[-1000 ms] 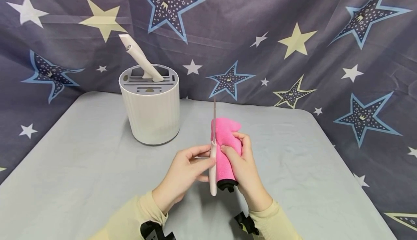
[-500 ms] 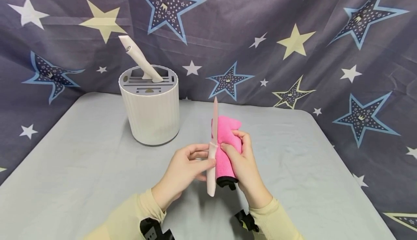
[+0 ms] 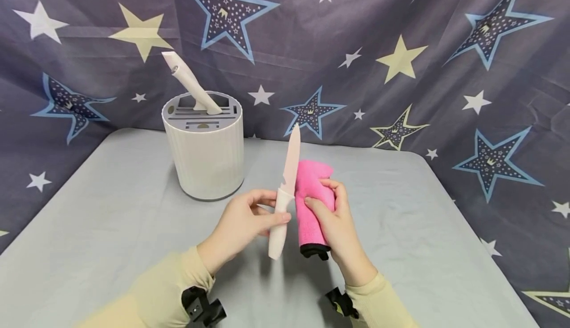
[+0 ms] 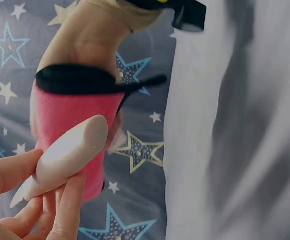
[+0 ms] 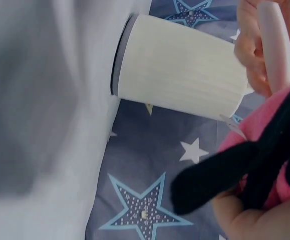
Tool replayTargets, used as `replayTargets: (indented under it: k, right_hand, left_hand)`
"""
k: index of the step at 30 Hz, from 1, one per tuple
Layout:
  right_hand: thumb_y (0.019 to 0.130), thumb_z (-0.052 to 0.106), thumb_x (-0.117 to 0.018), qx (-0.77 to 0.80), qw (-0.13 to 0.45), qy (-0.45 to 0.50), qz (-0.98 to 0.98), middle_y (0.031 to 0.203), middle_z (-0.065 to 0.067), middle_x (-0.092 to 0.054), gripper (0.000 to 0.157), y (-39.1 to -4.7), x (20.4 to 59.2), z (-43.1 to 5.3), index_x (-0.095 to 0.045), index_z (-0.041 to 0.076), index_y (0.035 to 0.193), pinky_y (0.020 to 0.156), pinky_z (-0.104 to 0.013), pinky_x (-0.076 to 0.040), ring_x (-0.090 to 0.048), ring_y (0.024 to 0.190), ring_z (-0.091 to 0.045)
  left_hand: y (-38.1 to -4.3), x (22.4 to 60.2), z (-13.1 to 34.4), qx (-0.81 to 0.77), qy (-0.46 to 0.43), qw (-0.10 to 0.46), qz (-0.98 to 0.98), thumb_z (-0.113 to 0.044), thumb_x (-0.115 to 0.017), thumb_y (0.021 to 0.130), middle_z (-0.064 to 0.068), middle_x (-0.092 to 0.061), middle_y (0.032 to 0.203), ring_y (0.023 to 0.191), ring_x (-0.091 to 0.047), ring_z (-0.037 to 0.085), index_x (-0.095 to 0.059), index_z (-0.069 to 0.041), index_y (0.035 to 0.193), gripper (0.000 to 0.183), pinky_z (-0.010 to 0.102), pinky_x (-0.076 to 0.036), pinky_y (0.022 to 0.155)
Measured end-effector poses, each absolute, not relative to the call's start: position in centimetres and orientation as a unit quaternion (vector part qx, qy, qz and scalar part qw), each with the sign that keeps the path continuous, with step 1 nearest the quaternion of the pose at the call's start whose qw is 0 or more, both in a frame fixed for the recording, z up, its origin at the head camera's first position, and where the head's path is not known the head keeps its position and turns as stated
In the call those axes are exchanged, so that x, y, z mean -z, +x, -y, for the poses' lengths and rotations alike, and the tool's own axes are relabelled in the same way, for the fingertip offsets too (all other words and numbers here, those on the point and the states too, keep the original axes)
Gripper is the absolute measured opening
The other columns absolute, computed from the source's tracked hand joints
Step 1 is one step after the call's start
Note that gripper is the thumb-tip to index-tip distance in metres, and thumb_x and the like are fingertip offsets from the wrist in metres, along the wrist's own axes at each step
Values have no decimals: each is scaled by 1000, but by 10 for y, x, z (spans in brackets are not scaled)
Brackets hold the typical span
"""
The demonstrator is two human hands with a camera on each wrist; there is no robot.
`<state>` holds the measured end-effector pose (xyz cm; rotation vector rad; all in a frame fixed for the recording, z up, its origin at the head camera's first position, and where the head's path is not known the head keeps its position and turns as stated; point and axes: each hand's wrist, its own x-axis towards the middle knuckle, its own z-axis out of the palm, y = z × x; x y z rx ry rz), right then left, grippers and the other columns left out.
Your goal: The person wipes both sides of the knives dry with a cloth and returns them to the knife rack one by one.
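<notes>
In the head view my left hand [image 3: 242,221] pinches a knife [image 3: 277,234] by its pale handle, thumb in front and fingers behind. Its pinkish blade [image 3: 291,160] points up and away, leaning slightly right. To the right of it, my right hand [image 3: 336,219] grips a folded pink cloth [image 3: 310,209] with a black edge at the near end. A narrow gap separates the knife handle from the cloth. The left wrist view shows the handle's rounded butt [image 4: 87,135] close up, overlapping the cloth. A black loop [image 5: 215,175] hangs from the cloth in the right wrist view.
A ribbed white knife block [image 3: 207,164] with a grey slotted top stands at the back left. Another pale-handled tool [image 3: 191,80] leans out of its slots. A light grey cloth covers the table [image 3: 423,229], and a star-patterned curtain [image 3: 347,31] hangs behind.
The knife has turned from edge-on to show its flat side. My left hand has drawn it left, away from the cloth, tilting it; the cloth has shifted slightly right.
</notes>
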<state>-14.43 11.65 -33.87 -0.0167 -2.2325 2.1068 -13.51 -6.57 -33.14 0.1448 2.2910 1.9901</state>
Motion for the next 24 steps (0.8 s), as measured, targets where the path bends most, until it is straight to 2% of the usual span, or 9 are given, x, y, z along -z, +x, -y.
replayTargets:
  k: [4, 11, 17, 24]
  right_hand:
    - [90, 7, -63, -679, 38, -19, 733, 121, -14, -50, 42, -146, 338, -126, -44, 12, 128, 68, -28, -52, -62, 77, -17]
    - [91, 7, -64, -660, 49, -25, 750, 126, -13, -46, 45, -148, 334, -141, -43, 10, 130, 68, -27, -52, -60, 80, -16]
    - [90, 8, -65, -625, 60, -38, 778, 126, -12, -51, 47, -152, 336, -156, -43, 11, 132, 71, -26, -50, -58, 83, -14]
    - [91, 11, -65, -580, 59, -37, 811, 126, -16, -53, 47, -157, 344, -175, -44, 13, 134, 71, -28, -51, -59, 84, -16]
  left_hand:
    - [-139, 324, 76, -633, 58, 38, -771, -9, -81, 79, 15, -69, 104, 75, -66, 11, -65, 3, 117, 43, 34, -61, 65]
    - [-143, 313, 91, -596, 62, 25, -800, -10, -81, 79, 15, -67, 103, 72, -62, 12, -65, 0, 115, 40, 31, -61, 64]
    - [-144, 302, 102, -564, 68, 5, -823, -12, -80, 80, 14, -68, 105, 72, -61, 13, -66, -1, 113, 38, 28, -59, 63]
    - [-143, 290, 115, -494, 70, -33, -866, -21, -80, 79, 9, -70, 103, 74, -60, 15, -68, -6, 110, 36, 22, -49, 63]
